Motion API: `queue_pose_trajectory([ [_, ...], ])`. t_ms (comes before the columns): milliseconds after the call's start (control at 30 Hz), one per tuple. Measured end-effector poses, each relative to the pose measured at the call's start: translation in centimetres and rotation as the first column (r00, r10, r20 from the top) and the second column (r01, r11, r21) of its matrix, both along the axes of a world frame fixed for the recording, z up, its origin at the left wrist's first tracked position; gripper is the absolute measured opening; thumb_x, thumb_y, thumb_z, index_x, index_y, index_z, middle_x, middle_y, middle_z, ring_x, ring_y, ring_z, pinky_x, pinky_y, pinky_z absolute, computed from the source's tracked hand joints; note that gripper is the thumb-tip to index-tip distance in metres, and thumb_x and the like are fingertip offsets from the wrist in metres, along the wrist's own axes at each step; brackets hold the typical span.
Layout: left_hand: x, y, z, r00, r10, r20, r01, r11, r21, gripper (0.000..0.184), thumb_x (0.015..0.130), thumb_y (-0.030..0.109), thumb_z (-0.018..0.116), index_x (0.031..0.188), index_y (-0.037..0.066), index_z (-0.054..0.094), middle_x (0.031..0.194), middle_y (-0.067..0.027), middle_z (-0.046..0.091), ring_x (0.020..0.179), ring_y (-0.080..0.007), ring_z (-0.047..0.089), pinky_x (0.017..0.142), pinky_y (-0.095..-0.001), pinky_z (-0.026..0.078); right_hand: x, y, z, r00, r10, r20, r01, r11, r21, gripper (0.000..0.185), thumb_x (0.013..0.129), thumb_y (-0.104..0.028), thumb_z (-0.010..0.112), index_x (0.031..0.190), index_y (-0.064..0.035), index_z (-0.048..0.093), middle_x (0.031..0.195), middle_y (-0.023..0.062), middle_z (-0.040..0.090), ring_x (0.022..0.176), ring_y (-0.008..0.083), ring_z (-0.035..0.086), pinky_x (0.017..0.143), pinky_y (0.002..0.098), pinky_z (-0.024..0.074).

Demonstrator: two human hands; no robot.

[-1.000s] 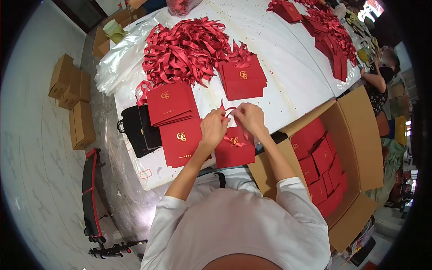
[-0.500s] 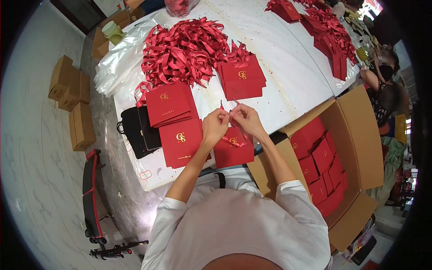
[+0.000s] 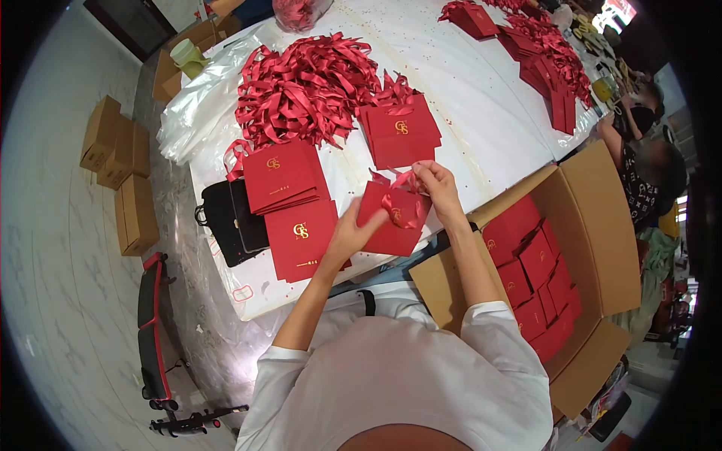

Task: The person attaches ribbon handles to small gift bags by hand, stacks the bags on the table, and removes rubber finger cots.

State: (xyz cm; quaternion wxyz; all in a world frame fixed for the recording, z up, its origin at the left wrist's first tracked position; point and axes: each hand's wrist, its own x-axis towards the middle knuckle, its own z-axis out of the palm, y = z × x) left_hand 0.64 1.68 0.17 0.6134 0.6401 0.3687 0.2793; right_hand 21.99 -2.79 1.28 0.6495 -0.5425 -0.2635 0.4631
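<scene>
A small red paper gift bag [image 3: 392, 239] is raised and tilted at the table's near edge. My left hand [image 3: 352, 231] grips its left side, thumb across the front. At its top right, my right hand [image 3: 438, 188] pinches the red ribbon [image 3: 404, 182], whose loops partly cover the gold logo. Left of my left hand lies a stack of flat red bags [image 3: 299, 237]. Another stack [image 3: 282, 177] overlaps it from above. Farther forward are red bags with ribbon handles [image 3: 402, 135], beside a large heap of red ribbons [image 3: 304, 90].
An open cardboard box [image 3: 602, 248] holding several red bags stands to my right. A black pouch [image 3: 219, 222] and clear plastic sleeves [image 3: 199, 113] lie at the table's left. More red bags [image 3: 538, 71] are at the far right, near other people [image 3: 647, 169].
The gift bag has come up from lying flat and tilted. My left hand moved from the ribbon down to the bag's side; my right hand moved right and slightly up.
</scene>
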Motion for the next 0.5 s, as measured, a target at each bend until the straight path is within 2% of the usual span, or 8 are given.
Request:
queue_pose_trajectory([
  [33, -0.2, -0.4, -0.2, 0.979, -0.166, 0.119, 0.174, 0.983, -0.062, 0.047, 0.086, 0.017, 0.073, 0.124, -0.003, 0.053, 0.114, -0.0133, 0.066, 0.104, -0.0170, 0.063, 0.091, -0.0311, 0.050, -0.1, 0.2, 0.2, 1.000, -0.013, 0.021, 0.014, 1.000, -0.027, 0.013, 0.093, -0.016, 0.065, 0.095, -0.0030, 0.066, 0.071, -0.0030, 0.060, 0.061, 0.0032, 0.051, 0.056, 0.0187, 0.0413],
  [100, -0.4, -1.5, -0.3, 0.977, -0.167, 0.129, 0.180, 0.979, -0.095, 0.050, 0.084, 0.014, 0.074, 0.128, -0.002, 0.053, 0.114, -0.0114, 0.067, 0.102, -0.0153, 0.063, 0.090, -0.0307, 0.050, 0.1, 0.6, 0.1, 0.999, -0.026, 0.044, 0.029, 0.998, -0.049, 0.013, 0.092, -0.015, 0.065, 0.094, -0.0025, 0.066, 0.071, -0.0029, 0.060, 0.061, 0.0029, 0.051, 0.056, 0.0186, 0.0412],
  [167, -0.5, -2.2, 0.0, 0.977, -0.177, 0.122, 0.188, 0.979, -0.083, 0.048, 0.085, 0.010, 0.074, 0.125, -0.004, 0.053, 0.110, -0.0085, 0.067, 0.098, -0.0134, 0.062, 0.089, -0.0285, 0.051, 0.5, 1.4, -1.2, 0.948, -0.031, 0.317, 0.049, 0.998, -0.049, 0.013, 0.091, -0.015, 0.066, 0.091, -0.0017, 0.067, 0.071, -0.0028, 0.060, 0.060, 0.0028, 0.051, 0.054, 0.0186, 0.0409],
  [267, -1.5, -3.4, 0.1, 0.974, -0.215, 0.078, 0.220, 0.974, -0.058, 0.042, 0.084, 0.009, 0.073, 0.121, -0.003, 0.056, 0.109, -0.0076, 0.068, 0.097, -0.0122, 0.063, 0.086, -0.0275, 0.052, 2.0, 2.7, -2.2, 0.929, -0.117, 0.351, 0.102, 0.993, 0.060, 0.013, 0.089, -0.014, 0.068, 0.090, -0.0013, 0.068, 0.071, -0.0028, 0.061, 0.061, 0.0024, 0.051, 0.055, 0.0184, 0.0410],
  [333, -1.9, -3.7, 0.2, 0.972, -0.228, 0.054, 0.230, 0.972, -0.040, 0.040, 0.084, 0.009, 0.073, 0.119, -0.003, 0.058, 0.108, -0.0072, 0.068, 0.096, -0.0116, 0.063, 0.085, -0.0269, 0.052, 2.2, 3.1, -2.4, 0.936, -0.086, 0.342, 0.073, 0.996, 0.052, 0.013, 0.089, -0.014, 0.068, 0.091, -0.0006, 0.068, 0.072, -0.0030, 0.061, 0.063, 0.0025, 0.052, 0.056, 0.0185, 0.0415],
  [400, -2.1, -3.6, 0.3, 0.975, -0.208, 0.083, 0.216, 0.972, -0.097, 0.036, 0.085, 0.007, 0.072, 0.117, -0.003, 0.059, 0.108, -0.0067, 0.068, 0.094, -0.0109, 0.063, 0.085, -0.0271, 0.052, 1.6, 3.1, -2.9, 0.900, -0.097, 0.426, 0.095, 0.995, 0.026, 0.015, 0.089, -0.014, 0.067, 0.092, 0.0009, 0.067, 0.073, -0.0021, 0.062, 0.064, 0.0031, 0.054, 0.058, 0.0190, 0.0432],
  [500, -2.2, -3.5, -0.1, 0.981, -0.134, 0.138, 0.148, 0.984, -0.096, 0.034, 0.085, 0.006, 0.072, 0.116, -0.002, 0.060, 0.106, -0.0068, 0.069, 0.093, -0.0113, 0.064, 0.083, -0.0272, 0.053, 1.4, 2.4, -3.4, 0.883, -0.147, 0.446, 0.126, 0.989, 0.077, 0.020, 0.091, -0.015, 0.066, 0.106, -0.0021, 0.068, 0.077, -0.0010, 0.064, 0.067, 0.0045, 0.056, 0.059, 0.0193, 0.0448],
])
